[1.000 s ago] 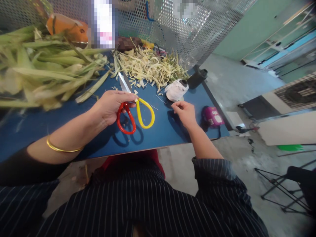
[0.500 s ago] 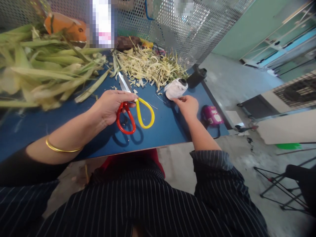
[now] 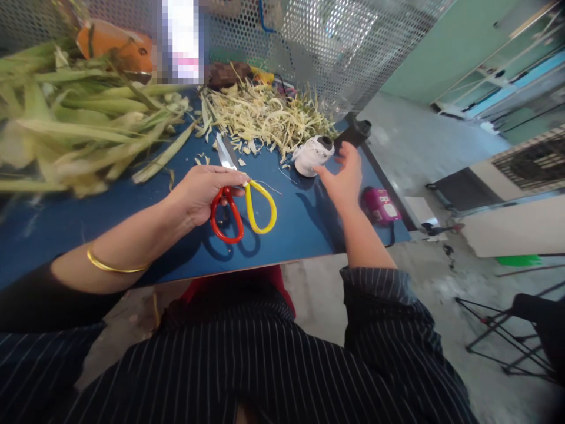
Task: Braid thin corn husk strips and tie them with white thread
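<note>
My left hand [image 3: 210,191] is closed around the pivot of a pair of scissors [image 3: 262,227] with one red and one yellow handle loop. The blades point away from me, slightly parted, over the blue tabletop. My right hand [image 3: 343,179] is open, thumb and fingers spread, right beside a white spool of thread [image 3: 312,158] on a dark core. Whether the thumb touches the spool I cannot tell. A black spool [image 3: 358,133] stands just behind my right fingers, partly covered by them. A thin strand [image 3: 267,187] lies near the scissors.
A heap of corn husks [image 3: 88,123] fills the left of the blue table [image 3: 286,235]. Shredded husk strips [image 3: 269,118] lie along the back, before a perforated metal screen [image 3: 326,53]. A purple-and-white box [image 3: 380,206] sits near the right edge. A black folding stool [image 3: 529,318] stands on the floor.
My right hand has opened, its fingers lifting away from the white spool and spreading toward the black one. The white spool stands a little more upright. My left hand keeps the scissors nearly in place.
</note>
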A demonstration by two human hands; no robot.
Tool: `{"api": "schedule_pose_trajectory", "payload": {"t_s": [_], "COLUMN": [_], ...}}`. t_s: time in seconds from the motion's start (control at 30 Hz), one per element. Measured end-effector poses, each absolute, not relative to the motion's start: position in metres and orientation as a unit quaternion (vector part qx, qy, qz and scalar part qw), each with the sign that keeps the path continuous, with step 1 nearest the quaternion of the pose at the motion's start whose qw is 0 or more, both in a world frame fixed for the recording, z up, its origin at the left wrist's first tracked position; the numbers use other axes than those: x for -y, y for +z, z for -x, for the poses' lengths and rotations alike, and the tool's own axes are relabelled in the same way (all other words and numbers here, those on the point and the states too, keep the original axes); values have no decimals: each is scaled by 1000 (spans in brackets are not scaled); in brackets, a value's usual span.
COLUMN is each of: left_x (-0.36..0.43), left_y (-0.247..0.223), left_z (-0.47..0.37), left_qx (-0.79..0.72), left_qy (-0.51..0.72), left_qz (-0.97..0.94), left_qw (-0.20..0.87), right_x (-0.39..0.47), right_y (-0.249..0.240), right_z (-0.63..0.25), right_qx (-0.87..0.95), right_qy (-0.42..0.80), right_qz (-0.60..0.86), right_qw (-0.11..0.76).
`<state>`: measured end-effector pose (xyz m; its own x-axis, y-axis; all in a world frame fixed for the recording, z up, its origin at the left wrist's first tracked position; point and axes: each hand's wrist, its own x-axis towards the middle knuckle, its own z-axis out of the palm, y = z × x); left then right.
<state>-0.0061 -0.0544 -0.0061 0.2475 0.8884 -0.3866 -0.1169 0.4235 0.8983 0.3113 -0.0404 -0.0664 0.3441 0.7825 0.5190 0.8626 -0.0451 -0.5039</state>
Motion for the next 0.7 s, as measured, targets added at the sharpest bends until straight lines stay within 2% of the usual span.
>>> {"api": "schedule_pose_trajectory", "payload": {"t_s": [0.17, 0.43, 0.7], "left_x": [57, 52, 51], "left_y": [-8, -11, -12], "left_z": [4, 5, 4], "left_qx": [-493, -504, -507], "left_qy": [347, 345, 349], "left_qz": [-404, -400, -398], "left_qw": [688, 684, 680], "right_x": [11, -2, -5], "right_y": [-51, -21, -33], "right_z": [-309, -267, -242], "right_qx": [612, 682, 771], "right_qy": [19, 14, 114], "right_qz": [717, 703, 580], "right_qw": [334, 201, 236]}}
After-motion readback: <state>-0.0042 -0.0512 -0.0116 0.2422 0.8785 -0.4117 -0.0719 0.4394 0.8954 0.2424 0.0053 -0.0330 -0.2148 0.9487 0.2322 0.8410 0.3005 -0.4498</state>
